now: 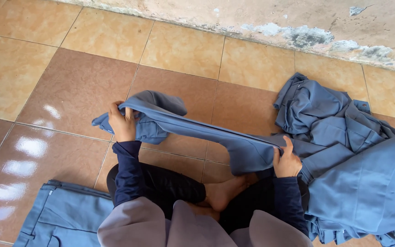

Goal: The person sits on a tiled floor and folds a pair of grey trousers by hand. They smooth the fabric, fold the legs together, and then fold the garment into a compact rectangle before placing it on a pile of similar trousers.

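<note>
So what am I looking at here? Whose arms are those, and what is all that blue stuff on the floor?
There is only one picture, taken by a camera worn on a person's head, so you look down just as they do. No machine here: the two arms in dark blue sleeves are that person's own. They sit on a shiny tiled floor with legs crossed. The left hand and the right hand each grip one end of a grey-blue garment, stretched between them above the floor. To the right lies a pile of blue clothes, crumpled together. At the lower left, a flat blue piece rests on the tiles. At the top runs a worn, stained wall.
</note>
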